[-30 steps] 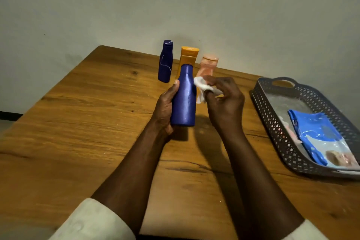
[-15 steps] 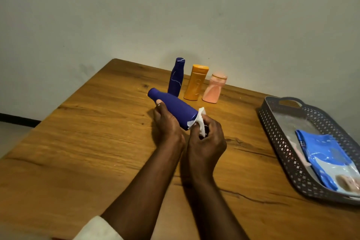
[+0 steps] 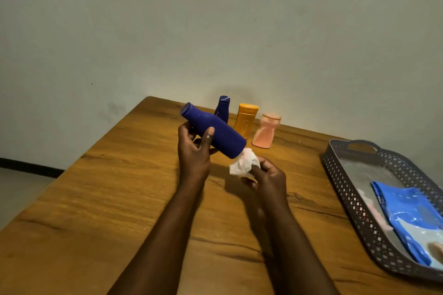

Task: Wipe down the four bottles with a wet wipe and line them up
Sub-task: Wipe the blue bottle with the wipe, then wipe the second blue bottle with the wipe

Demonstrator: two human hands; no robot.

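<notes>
A matte deep-blue plastic bottle with a narrow neck [image 3: 213,130] was held tilted above the wooden worktop [image 3: 107,199], its cap end raised toward the far left corner and its flat base lowered toward the right. It was gripped around the upper body by the left hand [image 3: 194,151], thumb laid across the front and fingers curled behind. A crumpled white wet wipe [image 3: 244,164] was pinched in the fingers of the right hand [image 3: 268,177], touching or just beside the bottle's base.

Three more bottles stood upright in a row near the far edge: a smaller dark-blue one [image 3: 223,109], an orange one [image 3: 247,118] and a squat pink one [image 3: 266,130].

The bottle was judged light and rigid, though likely slick once dampened; a hold around the waist, below the neck, seemed safest. The wipe was judged limp and easily bunched.
</notes>
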